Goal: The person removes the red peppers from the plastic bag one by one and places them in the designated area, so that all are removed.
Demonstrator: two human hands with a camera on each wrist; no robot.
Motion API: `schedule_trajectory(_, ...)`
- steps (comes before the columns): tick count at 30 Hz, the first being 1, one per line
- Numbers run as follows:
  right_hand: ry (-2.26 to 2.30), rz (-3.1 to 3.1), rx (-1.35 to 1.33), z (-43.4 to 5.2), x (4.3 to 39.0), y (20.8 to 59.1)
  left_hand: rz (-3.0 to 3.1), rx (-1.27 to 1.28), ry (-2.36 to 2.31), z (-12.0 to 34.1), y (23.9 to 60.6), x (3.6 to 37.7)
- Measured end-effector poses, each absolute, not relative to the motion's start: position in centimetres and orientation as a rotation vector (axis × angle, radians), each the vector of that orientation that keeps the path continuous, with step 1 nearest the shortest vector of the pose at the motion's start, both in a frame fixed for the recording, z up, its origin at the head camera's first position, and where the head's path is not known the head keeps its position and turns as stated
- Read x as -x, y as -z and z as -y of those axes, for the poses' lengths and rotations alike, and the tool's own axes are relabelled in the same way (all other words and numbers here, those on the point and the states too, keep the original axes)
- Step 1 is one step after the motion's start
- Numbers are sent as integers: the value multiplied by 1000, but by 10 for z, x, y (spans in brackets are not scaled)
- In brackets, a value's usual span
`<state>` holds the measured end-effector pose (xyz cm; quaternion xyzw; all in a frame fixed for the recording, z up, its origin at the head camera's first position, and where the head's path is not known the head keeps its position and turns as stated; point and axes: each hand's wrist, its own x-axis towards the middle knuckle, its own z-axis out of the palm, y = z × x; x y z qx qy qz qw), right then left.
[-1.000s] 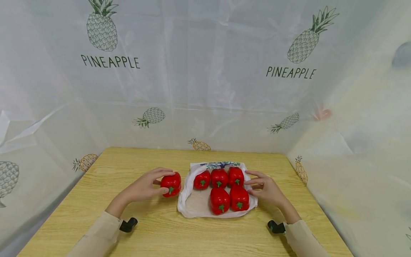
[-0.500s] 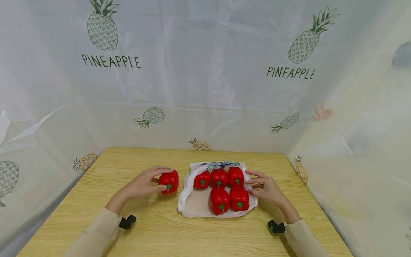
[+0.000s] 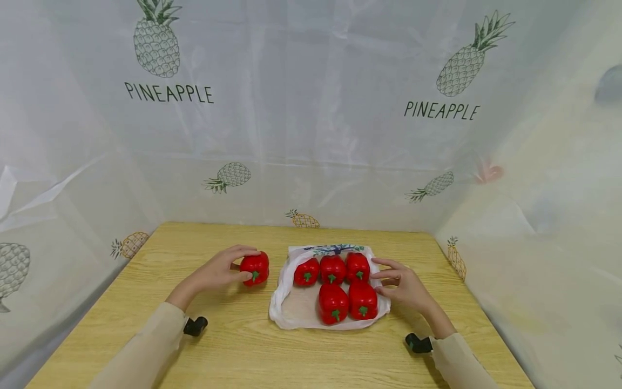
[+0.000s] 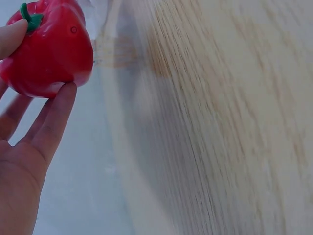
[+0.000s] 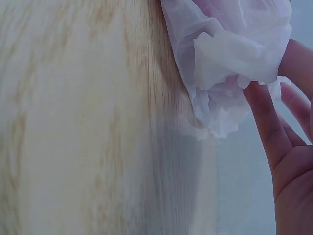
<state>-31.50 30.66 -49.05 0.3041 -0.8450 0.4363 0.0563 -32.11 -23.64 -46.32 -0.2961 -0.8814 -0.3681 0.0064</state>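
In the head view my left hand (image 3: 220, 269) grips a red bell pepper (image 3: 255, 269) with a green stem, left of a white plastic bag (image 3: 276, 313). The left wrist view shows the thumb beside the stem and fingertips against the other side of the bell pepper (image 4: 51, 54). Several more red bell peppers (image 3: 332, 303) lie in two rows on the bag, its edges rumpled around them. At the bag's right edge is my right hand (image 3: 405, 286), fingers fairly straight, fingertips touching the crumpled bag (image 5: 230, 58) in the right wrist view.
A light wooden table (image 3: 311, 359) lies under everything. Whitish sheets (image 3: 311, 124) printed with pineapples stand at the back and both sides. Blue and green print shows on the bag's far edge. A black wrist mount (image 3: 195, 326) sits at each sleeve.
My left hand has moved slightly away from me and to the left with the bell pepper, widening its gap from the bag. My right hand and the other peppers stay where they were.
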Motion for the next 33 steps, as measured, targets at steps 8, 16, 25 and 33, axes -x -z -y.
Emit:
schedule_trajectory(8, -1331, 2580, -902, -307, 315, 488, 2781, 900, 1218, 241, 465, 332)
schedule_trajectory(16, -1307, 2586, -910, -306, 315, 486, 2810, 875, 1174, 242, 465, 343)
schedule_trajectory(25, -1320, 2583, -905, -306, 315, 487, 2823, 874, 1216, 244, 470, 354)
schedule_trajectory(33, -1304, 2565, -912, -306, 315, 488, 2842, 855, 1261, 246, 472, 361)
